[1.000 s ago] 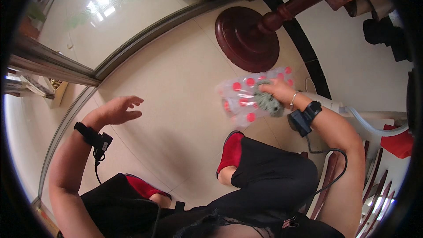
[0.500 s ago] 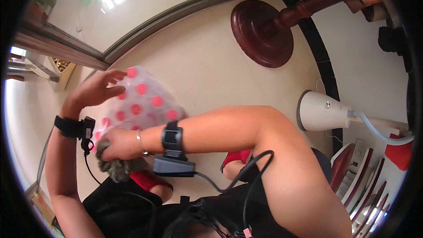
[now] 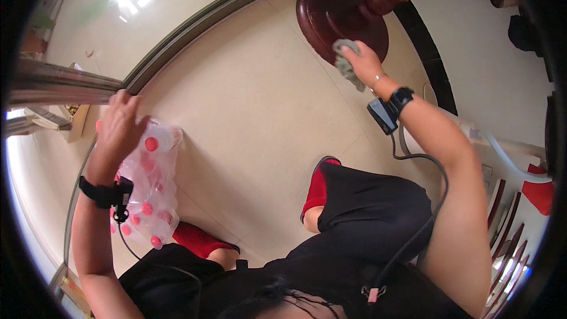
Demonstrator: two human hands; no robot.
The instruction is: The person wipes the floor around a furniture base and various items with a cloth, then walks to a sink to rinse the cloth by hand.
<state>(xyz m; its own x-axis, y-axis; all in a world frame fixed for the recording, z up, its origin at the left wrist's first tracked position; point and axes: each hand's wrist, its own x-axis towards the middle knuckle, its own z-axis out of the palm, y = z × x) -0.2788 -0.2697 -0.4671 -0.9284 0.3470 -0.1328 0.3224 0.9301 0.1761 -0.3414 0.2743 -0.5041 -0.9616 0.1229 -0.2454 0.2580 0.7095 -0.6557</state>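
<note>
My right hand [image 3: 367, 66] is closed on a crumpled grey cloth [image 3: 347, 66]. The cloth hangs in front of the dark red, round wooden base [image 3: 319, 15] of a pedestal; whether it touches the wood I cannot tell. On the left, my left hand [image 3: 123, 124] is slightly blurred, its thumb apart from the fingers and nothing visible in it. Below and beside that hand stands a plastic-wrapped pack of bottles [image 3: 159, 171] with red caps. The left fingertips come close to the lower end of the metal door frame [image 3: 77, 82].
A sliding-door track [image 3: 195, 26] curves across the floor behind the bottles. A white appliance [image 3: 434, 124] with a pale hose [image 3: 511, 162] sits partly behind my right arm. Chair slats [image 3: 508, 242] rise at the lower right. My red shoes [image 3: 204, 241] are on the tiles.
My right hand has carried the cloth from beside the bottles far to the right, up to the wooden base. The bottle pack stands farther left and more upright, my left hand still above it.
</note>
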